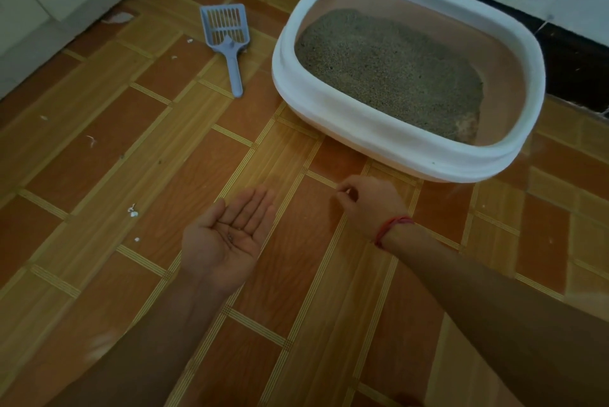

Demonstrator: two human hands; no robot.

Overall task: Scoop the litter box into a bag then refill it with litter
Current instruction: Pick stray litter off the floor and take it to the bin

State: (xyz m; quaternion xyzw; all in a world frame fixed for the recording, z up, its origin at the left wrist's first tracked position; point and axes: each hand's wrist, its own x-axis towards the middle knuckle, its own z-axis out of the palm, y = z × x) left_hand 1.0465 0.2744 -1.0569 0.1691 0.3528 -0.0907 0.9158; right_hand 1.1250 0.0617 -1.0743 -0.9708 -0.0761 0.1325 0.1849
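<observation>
L hand (227,235): palm up, fingers flat, few litter grains | R hand (369,204): fingers pinched, contents unclear

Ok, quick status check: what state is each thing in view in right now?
litter box: upright on the floor, litter inside
scoop: lying flat on the floor, left of the box, unheld
left hand: open, palm up, a few dark grains on it
right hand: fingertips pinched near the floor; contents too small to tell
</observation>
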